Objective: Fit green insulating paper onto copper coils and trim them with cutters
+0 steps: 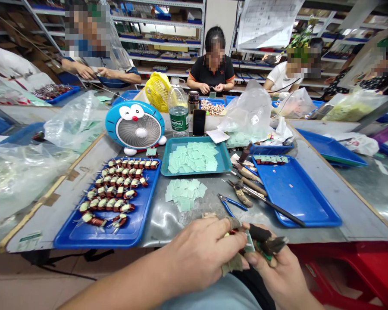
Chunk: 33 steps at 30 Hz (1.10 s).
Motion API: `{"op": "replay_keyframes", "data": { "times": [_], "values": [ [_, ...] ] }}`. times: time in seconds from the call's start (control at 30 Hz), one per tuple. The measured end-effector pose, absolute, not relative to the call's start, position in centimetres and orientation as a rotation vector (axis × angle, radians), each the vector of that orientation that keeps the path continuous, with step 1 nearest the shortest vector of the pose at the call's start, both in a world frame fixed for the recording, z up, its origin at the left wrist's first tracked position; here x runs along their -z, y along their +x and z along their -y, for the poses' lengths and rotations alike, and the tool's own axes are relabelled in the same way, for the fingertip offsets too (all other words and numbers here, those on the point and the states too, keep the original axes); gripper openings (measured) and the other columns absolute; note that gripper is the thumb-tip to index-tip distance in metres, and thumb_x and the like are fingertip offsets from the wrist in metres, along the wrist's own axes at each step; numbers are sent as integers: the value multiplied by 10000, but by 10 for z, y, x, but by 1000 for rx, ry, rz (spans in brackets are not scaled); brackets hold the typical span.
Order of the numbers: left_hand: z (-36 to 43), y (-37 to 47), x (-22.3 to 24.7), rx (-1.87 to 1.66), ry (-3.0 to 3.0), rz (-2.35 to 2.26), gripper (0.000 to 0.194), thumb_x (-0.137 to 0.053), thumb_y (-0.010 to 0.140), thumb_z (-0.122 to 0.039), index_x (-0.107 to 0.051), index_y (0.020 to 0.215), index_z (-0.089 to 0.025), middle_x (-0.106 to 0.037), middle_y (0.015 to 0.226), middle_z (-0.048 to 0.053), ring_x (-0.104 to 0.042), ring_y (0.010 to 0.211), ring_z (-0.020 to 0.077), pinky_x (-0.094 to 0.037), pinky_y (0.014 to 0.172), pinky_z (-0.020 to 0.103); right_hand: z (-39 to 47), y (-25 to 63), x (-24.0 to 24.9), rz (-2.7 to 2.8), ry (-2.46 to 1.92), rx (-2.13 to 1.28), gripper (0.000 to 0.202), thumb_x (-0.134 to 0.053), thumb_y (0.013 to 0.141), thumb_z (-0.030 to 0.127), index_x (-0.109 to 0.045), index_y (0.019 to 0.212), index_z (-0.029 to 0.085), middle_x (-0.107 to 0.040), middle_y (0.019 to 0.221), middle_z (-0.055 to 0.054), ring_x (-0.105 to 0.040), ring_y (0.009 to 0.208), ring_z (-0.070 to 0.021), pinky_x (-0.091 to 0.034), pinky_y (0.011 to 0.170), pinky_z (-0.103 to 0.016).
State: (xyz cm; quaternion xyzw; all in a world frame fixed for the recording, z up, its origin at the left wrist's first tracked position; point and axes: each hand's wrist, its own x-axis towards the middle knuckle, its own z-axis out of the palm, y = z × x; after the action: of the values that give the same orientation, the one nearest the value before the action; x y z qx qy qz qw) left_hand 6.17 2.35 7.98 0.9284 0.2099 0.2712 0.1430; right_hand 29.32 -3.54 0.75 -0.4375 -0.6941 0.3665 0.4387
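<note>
The left hand (pixel 202 247) and right hand (pixel 283 265) seemingly pinch one green card (pixel 250 242).

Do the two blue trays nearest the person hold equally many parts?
No: several rows of wound coils cover much of the left tray, while the right tray holds one short row.

There are two foreground hands (pixel 202 249) (pixel 286 269), one phone (pixel 199 122), one teal tray (pixel 225 161).

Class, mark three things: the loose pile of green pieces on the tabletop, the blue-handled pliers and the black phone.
Pile of green pieces (pixel 185 193): head view, middle of the heap.
Blue-handled pliers (pixel 236 203): head view, one blue handle.
Black phone (pixel 199 122): head view, dark front.
</note>
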Motion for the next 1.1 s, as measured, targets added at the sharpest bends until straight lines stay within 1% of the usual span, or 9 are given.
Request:
{"op": "replay_keyframes", "data": {
  "times": [0.13,0.3,0.37,0.5,0.6,0.67,0.8,0.93,1.1],
  "values": [
    [-22,64,-81,-770,2607,-623,259,-539,1026,-402,-638,1131,-187,-682,1124,86,-624,792,170,-463,657,295,41,287,-10,1552,-1166,-1047,409,-653,929,309,-608,1321,204,-611,1280,-69,-681,1124,-67,-576,978,-67],
    [-16,66,-84,-723,2541,-662,209,-555,1019,-373,-635,1146,-229,-674,1177,57,-649,889,173,-489,756,290,47,276,-16,1381,-1248,-1053,447,-678,910,428,-636,1261,155,-626,1244,-85,-679,1106,-77,-572,1002,-83],
    [-14,67,-84,-714,2536,-685,218,-570,1011,-366,-636,1173,-237,-676,1152,54,-651,902,179,-496,789,296,44,280,-14,1470,-1231,-1017,436,-648,931,413,-626,1279,150,-626,1238,-91,-683,1089,-75,-580,980,-82],
    [-15,69,-78,-785,2542,-687,241,-590,1002,-387,-649,1162,-216,-689,1061,63,-654,855,186,-489,740,298,38,293,-7,1793,-1176,-726,435,-643,932,283,-578,1351,190,-604,1268,-74,-661,1147,-68,-569,996,-78],
    [-18,69,-76,-906,2318,-666,403,-677,937,-481,-604,1234,-219,-682,1032,49,-651,849,175,-493,731,277,34,295,-10,1861,-1171,-527,492,-636,937,249,-503,1408,211,-589,1265,-62,-639,1169,-50,-546,1027,-76],
    [-18,69,-78,-850,2065,-770,453,-637,952,-521,-553,1286,-226,-672,1065,51,-652,896,177,-506,773,283,32,292,-17,1886,-1134,-417,467,-636,937,245,-506,1384,201,-597,1218,-55,-642,1123,-31,-537,1004,-53],
    [-13,69,-86,-456,1692,-930,333,-344,1078,-478,-531,1192,-227,-657,953,28,-643,803,164,-491,738,303,28,282,-28,1955,-1064,-277,408,-646,930,245,-536,1317,177,-604,1173,-54,-644,1085,-31,-530,991,-52],
    [-6,73,-85,-514,1663,-948,241,-386,1070,-430,-495,1091,-216,-613,973,23,-583,883,175,-453,785,315,26,276,-33,1941,-1077,-266,319,-624,949,290,-573,1229,145,-613,1110,-59,-651,1023,-28,-540,929,-54],
    [2,80,-70,-655,1571,-952,210,-389,1080,-403,-489,1046,-220,-585,995,7,-541,913,159,-419,839,312,26,271,-40,1974,-1008,-167,300,-591,963,247,-574,1227,106,-612,1080,-84,-638,1041,-39,-544,938,-74]
  ]
}}
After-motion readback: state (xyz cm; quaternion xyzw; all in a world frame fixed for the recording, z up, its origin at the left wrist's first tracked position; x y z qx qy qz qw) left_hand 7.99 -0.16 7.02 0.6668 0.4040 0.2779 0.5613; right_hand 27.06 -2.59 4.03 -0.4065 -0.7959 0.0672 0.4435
